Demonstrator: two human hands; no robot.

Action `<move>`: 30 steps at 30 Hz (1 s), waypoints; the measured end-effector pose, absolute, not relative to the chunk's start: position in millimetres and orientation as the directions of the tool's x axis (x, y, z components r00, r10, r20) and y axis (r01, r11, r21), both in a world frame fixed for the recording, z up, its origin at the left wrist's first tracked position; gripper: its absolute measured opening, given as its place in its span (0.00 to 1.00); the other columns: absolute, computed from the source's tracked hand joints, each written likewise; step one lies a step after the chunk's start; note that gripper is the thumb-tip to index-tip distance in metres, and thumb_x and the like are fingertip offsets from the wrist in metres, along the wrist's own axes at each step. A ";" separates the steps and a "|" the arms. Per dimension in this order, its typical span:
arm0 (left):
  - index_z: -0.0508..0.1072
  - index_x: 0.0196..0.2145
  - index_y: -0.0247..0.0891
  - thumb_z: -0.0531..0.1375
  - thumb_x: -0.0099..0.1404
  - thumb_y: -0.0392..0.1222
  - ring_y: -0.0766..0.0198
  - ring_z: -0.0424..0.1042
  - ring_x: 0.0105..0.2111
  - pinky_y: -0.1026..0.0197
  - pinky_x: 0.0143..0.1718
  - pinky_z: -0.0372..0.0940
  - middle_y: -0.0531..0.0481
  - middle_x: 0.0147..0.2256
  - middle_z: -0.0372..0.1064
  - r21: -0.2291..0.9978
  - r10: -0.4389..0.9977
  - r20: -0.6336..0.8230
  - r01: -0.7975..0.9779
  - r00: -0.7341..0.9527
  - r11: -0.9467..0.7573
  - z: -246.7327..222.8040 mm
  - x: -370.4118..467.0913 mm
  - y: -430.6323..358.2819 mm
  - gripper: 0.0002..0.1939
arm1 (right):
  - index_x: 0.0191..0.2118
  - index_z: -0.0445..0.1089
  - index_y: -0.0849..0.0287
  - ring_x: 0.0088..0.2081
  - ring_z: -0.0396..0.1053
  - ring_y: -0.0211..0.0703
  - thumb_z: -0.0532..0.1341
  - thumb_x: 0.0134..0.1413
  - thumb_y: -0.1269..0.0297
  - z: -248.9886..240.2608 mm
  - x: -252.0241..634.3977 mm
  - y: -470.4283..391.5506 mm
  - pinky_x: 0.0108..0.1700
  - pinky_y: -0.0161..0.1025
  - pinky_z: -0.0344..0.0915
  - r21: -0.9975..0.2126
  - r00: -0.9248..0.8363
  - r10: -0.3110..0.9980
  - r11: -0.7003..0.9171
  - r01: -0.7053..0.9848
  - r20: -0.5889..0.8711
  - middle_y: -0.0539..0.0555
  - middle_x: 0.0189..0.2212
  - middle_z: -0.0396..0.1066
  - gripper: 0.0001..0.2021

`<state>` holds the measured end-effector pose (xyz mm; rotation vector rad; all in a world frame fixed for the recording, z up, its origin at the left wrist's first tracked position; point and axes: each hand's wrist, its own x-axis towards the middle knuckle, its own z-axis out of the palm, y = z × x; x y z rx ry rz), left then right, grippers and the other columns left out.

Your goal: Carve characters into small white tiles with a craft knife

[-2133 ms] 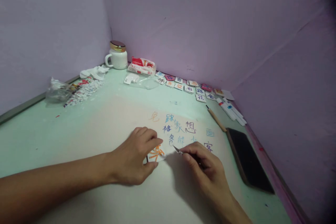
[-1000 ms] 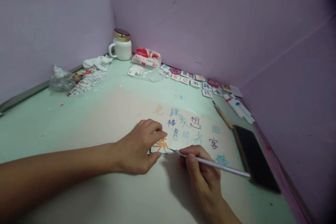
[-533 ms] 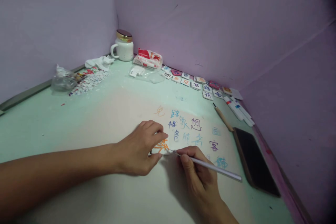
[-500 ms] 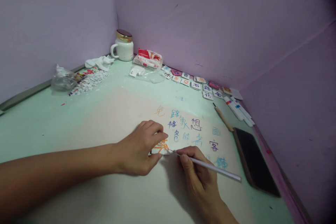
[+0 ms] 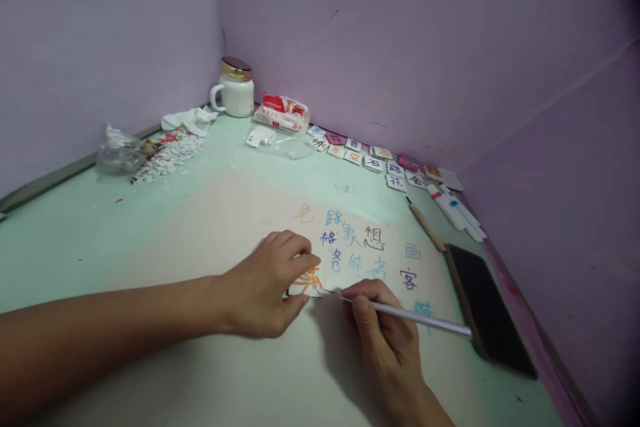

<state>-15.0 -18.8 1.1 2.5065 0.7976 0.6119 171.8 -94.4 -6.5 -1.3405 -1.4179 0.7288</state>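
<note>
My left hand (image 5: 273, 283) grips a small white piece (image 5: 314, 292) between thumb and fingers, pressing it to the table. An orange character shows on its face; the rest is hidden under my fingers. In my right hand (image 5: 387, 327) is a slim silver craft knife (image 5: 425, 319), pinched between thumb and forefinger. Its fine dark tip points left, at the right edge of the white piece. Handwritten characters (image 5: 374, 238) in several colours cover the pale table surface beyond my hands.
A phone (image 5: 493, 313) and a wooden-handled tool (image 5: 425, 225) lie at the right, near white markers (image 5: 455, 210). Several character tiles (image 5: 373, 163) line the back wall. Behind stand a lidded mug (image 5: 237, 95) and a red-white packet (image 5: 283, 112). Scraps (image 5: 173, 157) and a plastic bag (image 5: 120, 150) lie left.
My right hand and the craft knife have shifted slightly right, the tip drawing back towards the edge of the white piece. My left hand stays in place.
</note>
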 end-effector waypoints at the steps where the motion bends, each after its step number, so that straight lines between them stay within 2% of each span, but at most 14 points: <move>1: 0.69 0.47 0.32 0.58 0.55 0.34 0.51 0.62 0.43 0.47 0.47 0.59 0.39 0.43 0.63 0.524 0.619 0.281 0.423 0.734 -0.739 1.0 -14.9 -18.7 0.20 | 0.31 0.69 0.56 0.22 0.58 0.36 0.54 0.60 0.61 -6.7 171.9 -93.5 0.24 0.33 0.54 -0.914 0.116 0.958 0.208 0.347 0.262 0.46 0.20 0.62 0.10; 7: 0.69 0.47 0.31 0.58 0.55 0.35 0.50 0.62 0.43 0.46 0.47 0.59 0.38 0.43 0.63 0.528 0.618 0.270 0.423 0.738 -0.736 2.7 -14.4 -18.7 0.20 | 0.34 0.69 0.56 0.22 0.60 0.35 0.54 0.61 0.64 -8.0 175.8 -90.7 0.24 0.32 0.55 -0.882 -0.007 0.961 0.255 0.397 0.275 0.46 0.21 0.64 0.08; 14: 0.69 0.47 0.31 0.58 0.55 0.35 0.51 0.62 0.43 0.46 0.47 0.60 0.38 0.43 0.63 0.523 0.615 0.271 0.424 0.740 -0.740 2.5 -15.7 -19.2 0.20 | 0.28 0.66 0.57 0.20 0.55 0.34 0.53 0.62 0.58 -8.0 176.5 -93.0 0.22 0.32 0.51 -0.932 0.088 0.978 0.149 0.331 0.188 0.45 0.17 0.59 0.13; 20: 0.69 0.46 0.30 0.58 0.55 0.35 0.50 0.62 0.43 0.46 0.47 0.59 0.38 0.43 0.63 0.523 0.612 0.282 0.416 0.739 -0.744 2.1 -15.3 -18.8 0.20 | 0.33 0.69 0.55 0.22 0.60 0.35 0.54 0.62 0.63 -9.2 178.6 -90.2 0.24 0.31 0.56 -0.898 0.036 0.960 0.246 0.365 0.278 0.46 0.20 0.63 0.09; 24: 0.70 0.46 0.29 0.58 0.55 0.35 0.50 0.62 0.43 0.46 0.47 0.59 0.37 0.43 0.63 0.527 0.611 0.279 0.414 0.741 -0.742 3.0 -14.9 -19.4 0.19 | 0.33 0.69 0.55 0.22 0.60 0.34 0.54 0.61 0.65 -6.9 177.1 -89.0 0.23 0.31 0.55 -0.878 -0.001 0.956 0.271 0.394 0.294 0.46 0.21 0.64 0.08; 30: 0.69 0.47 0.29 0.58 0.55 0.35 0.50 0.62 0.43 0.46 0.47 0.59 0.37 0.43 0.63 0.527 0.613 0.278 0.417 0.739 -0.741 2.6 -14.8 -18.8 0.20 | 0.27 0.68 0.57 0.20 0.56 0.34 0.54 0.61 0.60 -6.3 175.3 -93.6 0.23 0.33 0.51 -0.926 0.067 0.975 0.179 0.332 0.213 0.45 0.17 0.59 0.13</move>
